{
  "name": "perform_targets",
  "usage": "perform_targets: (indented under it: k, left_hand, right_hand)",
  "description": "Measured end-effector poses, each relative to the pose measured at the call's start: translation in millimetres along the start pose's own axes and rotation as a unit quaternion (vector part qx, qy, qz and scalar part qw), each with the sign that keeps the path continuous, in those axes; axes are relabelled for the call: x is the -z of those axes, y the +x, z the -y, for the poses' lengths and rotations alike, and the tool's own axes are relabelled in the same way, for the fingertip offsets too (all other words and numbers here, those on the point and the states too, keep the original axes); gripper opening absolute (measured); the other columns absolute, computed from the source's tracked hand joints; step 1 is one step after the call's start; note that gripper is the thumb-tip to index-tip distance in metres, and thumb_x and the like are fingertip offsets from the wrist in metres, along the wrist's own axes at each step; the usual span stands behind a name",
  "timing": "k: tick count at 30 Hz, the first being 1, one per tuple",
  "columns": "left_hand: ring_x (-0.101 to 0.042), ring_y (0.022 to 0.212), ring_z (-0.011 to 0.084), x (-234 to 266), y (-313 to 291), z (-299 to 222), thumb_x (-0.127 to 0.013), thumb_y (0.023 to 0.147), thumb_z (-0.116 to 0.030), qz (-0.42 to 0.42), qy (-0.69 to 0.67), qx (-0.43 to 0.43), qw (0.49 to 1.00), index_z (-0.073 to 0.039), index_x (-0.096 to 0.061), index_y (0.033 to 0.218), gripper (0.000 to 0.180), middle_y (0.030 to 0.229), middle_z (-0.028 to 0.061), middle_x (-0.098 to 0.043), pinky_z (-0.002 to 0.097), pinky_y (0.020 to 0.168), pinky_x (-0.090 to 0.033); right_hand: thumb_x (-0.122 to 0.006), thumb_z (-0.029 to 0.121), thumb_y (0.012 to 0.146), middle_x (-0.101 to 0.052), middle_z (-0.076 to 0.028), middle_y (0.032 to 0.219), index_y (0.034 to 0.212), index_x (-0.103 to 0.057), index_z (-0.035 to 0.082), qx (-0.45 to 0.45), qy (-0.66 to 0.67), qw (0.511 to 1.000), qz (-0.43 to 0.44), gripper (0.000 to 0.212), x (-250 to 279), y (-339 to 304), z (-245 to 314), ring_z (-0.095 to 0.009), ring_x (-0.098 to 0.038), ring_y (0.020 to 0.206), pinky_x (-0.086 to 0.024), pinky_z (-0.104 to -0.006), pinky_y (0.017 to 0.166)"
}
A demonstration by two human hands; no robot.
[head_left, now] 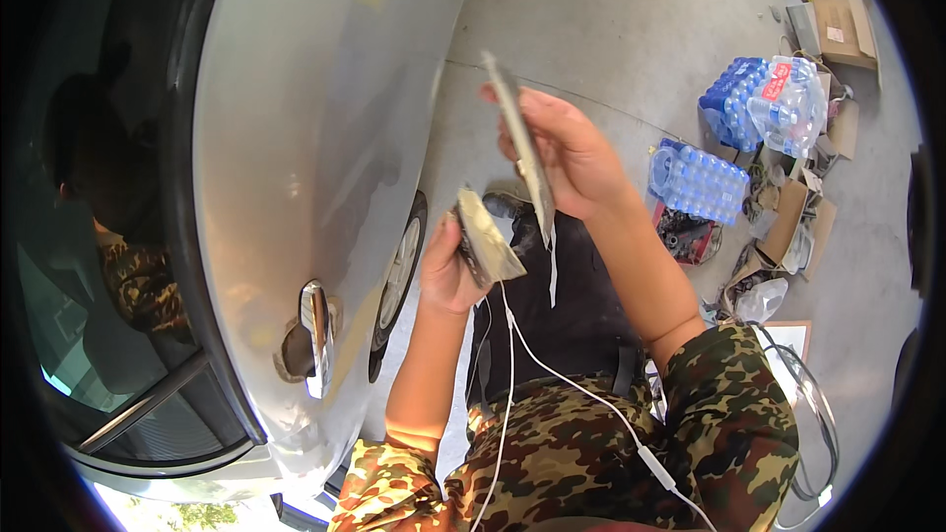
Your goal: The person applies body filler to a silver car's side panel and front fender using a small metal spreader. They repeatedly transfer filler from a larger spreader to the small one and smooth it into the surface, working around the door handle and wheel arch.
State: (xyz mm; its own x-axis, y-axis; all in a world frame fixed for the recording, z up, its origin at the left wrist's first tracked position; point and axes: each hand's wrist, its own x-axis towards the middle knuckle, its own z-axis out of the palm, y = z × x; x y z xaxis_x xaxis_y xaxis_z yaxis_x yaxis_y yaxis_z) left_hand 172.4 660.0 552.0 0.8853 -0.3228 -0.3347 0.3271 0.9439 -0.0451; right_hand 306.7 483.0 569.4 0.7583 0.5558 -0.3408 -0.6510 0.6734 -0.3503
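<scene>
My left hand [443, 274] is closed round a flat putty scraper [490, 239] whose face carries a thick smear of pale yellow filler. Higher and to the right, my right hand [581, 160] pinches a second putty scraper [525, 153], seen nearly edge-on, with some pale residue along it. The two scrapers are a small gap apart in front of my body. Left of both hands stands a silver car door [296, 128] with dull sanded patches and faint yellowish areas. Its chrome door handle [316, 337] has a roughened patch around it. Neither hand touches the car.
A car wheel [399, 266] shows below the door. White earphone wires [581, 384] hang down my front. On the right lie shrink-wrapped bottle packs [702, 182], open cardboard boxes [788, 217], a red crate [690, 234] with dark items, and looped cables [813, 404].
</scene>
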Motion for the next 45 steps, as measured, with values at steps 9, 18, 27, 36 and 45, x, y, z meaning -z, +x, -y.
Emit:
perform_targets:
  k: [9,18,27,36,45]
  left_hand:
    - [-0.065,0.126,0.0253,1,4,13,-0.057,0.107,-0.022,-0.004,0.048,0.011,0.999,-0.005,-0.051,0.147,0.043,0.138,0.0120,-0.065,0.0428,0.106,-0.055]
    - [-0.060,0.129,0.0267,-11,10,-8,-0.054,0.110,-0.033,-0.134,0.299,-0.165,0.930,0.003,-0.053,0.139,0.046,0.139,0.0123,-0.062,0.0432,0.112,-0.046]
    - [-0.057,0.132,0.0258,-35,29,15,-0.059,0.109,-0.033,-0.168,0.411,-0.256,0.859,0.011,-0.044,0.150,0.062,0.145,0.0178,-0.056,0.0403,0.114,-0.043]
    - [-0.057,0.132,0.0255,-39,37,21,-0.058,0.108,-0.041,-0.184,0.506,-0.260,0.802,0.013,-0.048,0.146,0.067,0.144,0.0189,-0.058,0.0381,0.112,-0.045]
    - [-0.041,0.079,0.0079,-39,34,13,-0.055,0.109,-0.040,-0.222,0.650,-0.250,0.683,0.004,-0.056,0.146,0.057,0.092,-0.0016,-0.055,0.0241,0.070,-0.035]
  right_hand:
    - [-0.069,0.018,0.101,-0.073,-0.004,0.103,0.119,-0.068,-0.004,-0.075,-0.121,0.988,0.054,0.029,13,-3,-7,-0.008,-0.067,0.090,-0.056,-0.0266,0.080]
    - [-0.067,0.011,0.100,-0.073,-0.005,0.105,0.121,-0.067,-0.005,0.150,-0.199,0.945,-0.212,0.027,53,-32,4,-0.011,-0.068,0.091,-0.057,-0.0286,0.083]
    - [-0.072,-0.012,0.081,-0.073,-0.016,0.098,0.112,-0.074,-0.001,0.402,-0.626,0.647,-0.170,0.034,-7,-45,-21,-0.029,-0.069,0.078,-0.056,-0.0329,0.068]
    - [-0.070,-0.014,0.076,-0.075,-0.011,0.096,0.111,-0.076,0.001,0.450,-0.642,0.598,-0.165,0.038,-5,-33,-26,-0.025,-0.070,0.080,-0.057,-0.0326,0.065]
    - [-0.071,-0.013,0.074,-0.076,-0.010,0.099,0.110,-0.076,0.003,0.400,-0.622,0.660,-0.136,0.040,-6,-30,-33,-0.026,-0.071,0.084,-0.058,-0.0333,0.070]
